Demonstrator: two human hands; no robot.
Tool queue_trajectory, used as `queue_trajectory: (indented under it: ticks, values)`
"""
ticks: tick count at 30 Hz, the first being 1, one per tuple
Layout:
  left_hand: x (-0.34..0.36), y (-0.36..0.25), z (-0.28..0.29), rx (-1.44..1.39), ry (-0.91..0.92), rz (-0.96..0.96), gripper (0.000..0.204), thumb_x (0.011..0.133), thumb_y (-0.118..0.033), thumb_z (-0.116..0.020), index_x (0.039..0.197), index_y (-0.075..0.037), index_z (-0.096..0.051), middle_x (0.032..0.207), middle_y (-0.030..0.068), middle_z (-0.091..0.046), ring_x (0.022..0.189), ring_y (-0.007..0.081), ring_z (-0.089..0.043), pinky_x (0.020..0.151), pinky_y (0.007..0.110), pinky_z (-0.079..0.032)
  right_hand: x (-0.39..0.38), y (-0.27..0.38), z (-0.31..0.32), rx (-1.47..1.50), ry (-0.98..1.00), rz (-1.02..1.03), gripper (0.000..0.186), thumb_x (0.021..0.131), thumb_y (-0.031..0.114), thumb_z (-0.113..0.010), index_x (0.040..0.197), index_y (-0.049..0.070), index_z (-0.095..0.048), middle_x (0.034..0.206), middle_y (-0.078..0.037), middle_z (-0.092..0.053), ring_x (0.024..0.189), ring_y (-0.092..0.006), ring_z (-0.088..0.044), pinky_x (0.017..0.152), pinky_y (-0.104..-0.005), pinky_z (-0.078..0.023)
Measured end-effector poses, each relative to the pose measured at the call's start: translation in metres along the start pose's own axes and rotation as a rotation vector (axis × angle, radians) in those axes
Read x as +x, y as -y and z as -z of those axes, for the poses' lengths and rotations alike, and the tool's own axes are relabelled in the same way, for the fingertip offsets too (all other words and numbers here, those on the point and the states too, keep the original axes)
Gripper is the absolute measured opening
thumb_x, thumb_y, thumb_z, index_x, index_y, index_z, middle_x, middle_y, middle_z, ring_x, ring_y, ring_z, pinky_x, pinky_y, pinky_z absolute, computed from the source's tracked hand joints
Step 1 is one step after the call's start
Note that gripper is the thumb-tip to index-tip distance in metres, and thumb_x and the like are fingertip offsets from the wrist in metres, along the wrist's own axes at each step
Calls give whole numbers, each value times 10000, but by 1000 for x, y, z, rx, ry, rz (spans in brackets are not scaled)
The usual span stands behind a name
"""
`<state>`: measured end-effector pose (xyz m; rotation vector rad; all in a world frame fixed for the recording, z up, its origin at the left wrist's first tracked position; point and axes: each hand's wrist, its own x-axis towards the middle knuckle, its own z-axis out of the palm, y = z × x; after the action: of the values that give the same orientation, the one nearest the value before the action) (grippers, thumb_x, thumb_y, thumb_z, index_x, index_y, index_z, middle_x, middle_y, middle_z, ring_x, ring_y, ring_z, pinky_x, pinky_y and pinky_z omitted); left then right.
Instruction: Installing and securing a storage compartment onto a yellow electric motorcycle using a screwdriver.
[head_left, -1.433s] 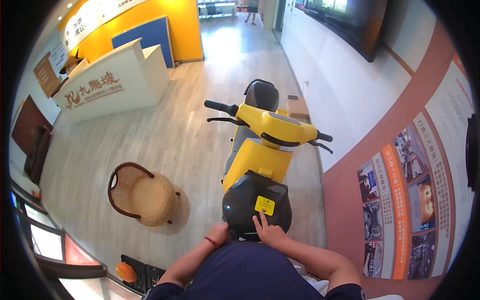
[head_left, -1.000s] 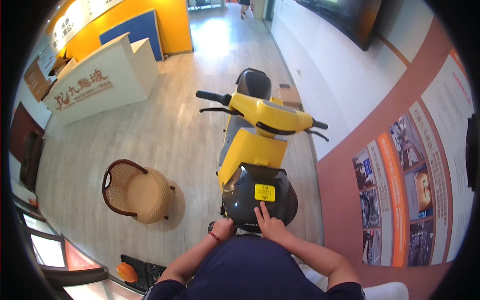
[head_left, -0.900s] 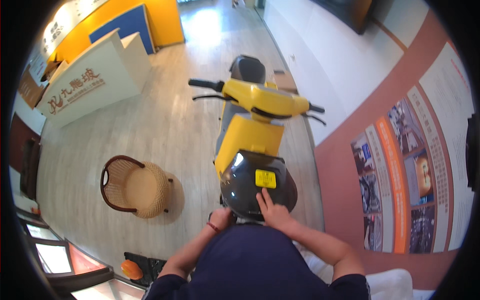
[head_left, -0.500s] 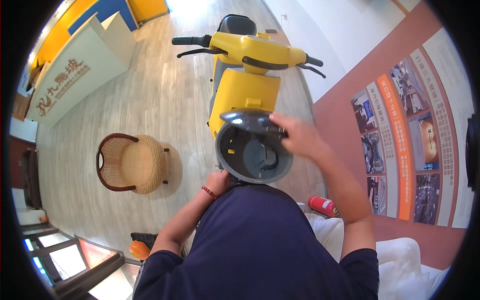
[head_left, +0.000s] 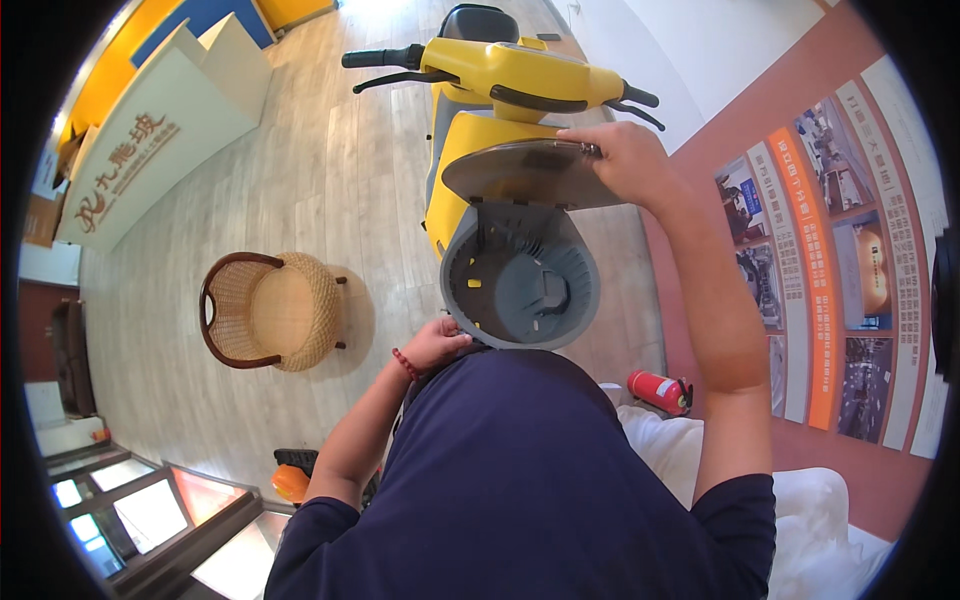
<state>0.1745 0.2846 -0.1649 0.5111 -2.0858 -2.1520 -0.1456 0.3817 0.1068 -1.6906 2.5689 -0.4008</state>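
A round grey storage bin (head_left: 585, 262) sits at the near end of a yellow scooter (head_left: 520, 75). Its dark lid (head_left: 520, 175) stands raised, tilted up against the yellow body. My right hand (head_left: 630, 160) grips the lid's upper right edge, thumb and fingers wrapped round it. Down at the bin's near left rim is my left hand (head_left: 435, 343), wearing a red bead bracelet (head_left: 405, 364). Its fingers are curled; what they hold, if anything, is hidden. Inside the bin, small yellow parts and a dark curved piece show on the wall and floor.
A wicker chair (head_left: 285, 310) stands on the wooden floor to the left, with a pale counter (head_left: 165, 130) behind it. To the right are a red fire extinguisher (head_left: 658, 390), white cloth (head_left: 665, 450) and a wall with display panels (head_left: 800, 260).
My right hand has lifted the lid up and away from me, from partly raised to standing steeply. More of the bin's inside shows. My left hand stays by the rim.
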Motion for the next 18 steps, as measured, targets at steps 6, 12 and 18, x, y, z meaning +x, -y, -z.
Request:
queue_trajectory:
  ticks: [6,12,18]
  values:
    - [19,-39,-8,-261,-215,561,215,907,-220,-496,737,-89,-478,519,-63,-368,393,59,-330,373,219,-257,20,-11,-6,1,-43,25,338,759,83,-605,1074,200,-643,939,-104,-648,869,-278,-605,785,-375,-478]
    - [33,-88,8,-458,-291,502,173,908,-200,-494,779,-92,-455,501,-68,-354,365,45,-306,343,207,-223,46,-29,12,-14,-168,49,338,758,86,-597,1069,213,-643,885,-115,-644,789,-276,-605,728,-366,-474]
    - [34,-95,-6,-447,-347,522,185,897,-208,-496,768,-74,-495,508,-64,-381,388,44,-323,364,219,-227,66,-36,12,-85,-131,8,314,775,129,-602,1063,247,-648,891,-97,-647,819,-265,-614,728,-376,-488]
